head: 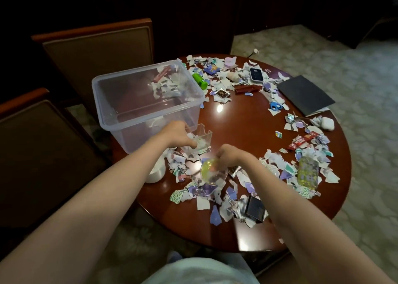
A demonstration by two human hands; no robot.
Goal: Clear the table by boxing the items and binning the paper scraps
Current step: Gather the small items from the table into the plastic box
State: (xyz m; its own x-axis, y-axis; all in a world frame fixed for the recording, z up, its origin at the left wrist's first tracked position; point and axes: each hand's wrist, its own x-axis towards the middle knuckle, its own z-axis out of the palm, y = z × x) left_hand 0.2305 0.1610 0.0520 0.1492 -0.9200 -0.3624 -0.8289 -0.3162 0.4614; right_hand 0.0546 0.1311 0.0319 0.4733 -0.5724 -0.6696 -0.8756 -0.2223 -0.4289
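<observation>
Both bare forearms are reaching forward over the near edge of the round wooden tabletop (243,128), palms turned down. The left hand (179,134) is closing its grip on the rim of a small clear plastic holder (199,141), which is standing upright just beside the near right corner of the big clear storage box (146,102), with a few paper scraps inside it. The right hand (231,155) is curling its fingers together over a clear glittery ball (212,171); the ball is blurred, so I cannot tell whether it is lifted or resting on the scraps. The storage box is sitting at the left edge of the tabletop, its long axis running from near left to far right, open top up. Torn paper scraps (217,74) are lying in a ring around the tabletop, mixed with a green cylinder (200,80), blue scissors (275,106), a red snack wrapper (302,141) and a white earbud case (327,124).
</observation>
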